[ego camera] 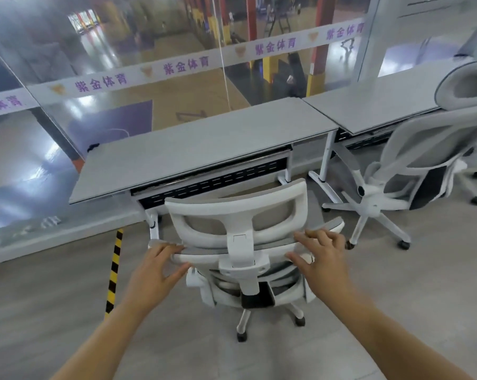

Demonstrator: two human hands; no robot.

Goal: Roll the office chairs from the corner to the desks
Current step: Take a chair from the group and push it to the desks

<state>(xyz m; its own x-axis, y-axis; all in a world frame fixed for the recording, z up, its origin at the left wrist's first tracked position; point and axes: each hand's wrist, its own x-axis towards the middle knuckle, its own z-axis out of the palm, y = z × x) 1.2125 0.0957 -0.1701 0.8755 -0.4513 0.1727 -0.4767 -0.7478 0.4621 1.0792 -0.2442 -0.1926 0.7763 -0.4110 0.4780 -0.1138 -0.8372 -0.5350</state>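
Chair (pixel 238 215): upright, seat facing the counter (pixel 204 152).
Left hand (pixel 153 268): fingers (pixel 164 249) hooked over the backrest top.
Right hand (pixel 321 260): gripping likewise.

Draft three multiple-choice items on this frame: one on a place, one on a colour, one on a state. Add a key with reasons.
1. Where does the striped strip lie?
A. On the floor, left of the near chair
B. On the chair's headrest
C. Across the chair's seat

2. What colour is the near chair's frame?
A. Black
B. White
C. Red

3. How do the hands meet the near chair?
A. Only one hand touches it
B. Neither touches it
C. The left hand and the right hand both hold the top of its backrest

Key:
1 A: the yellow-and-black strip runs along the floor to the chair's left.
2 B: the headrest frame and spine are white around grey mesh.
3 C: the fingers of both hands lie over the backrest's upper edge, with the thumbs behind it.
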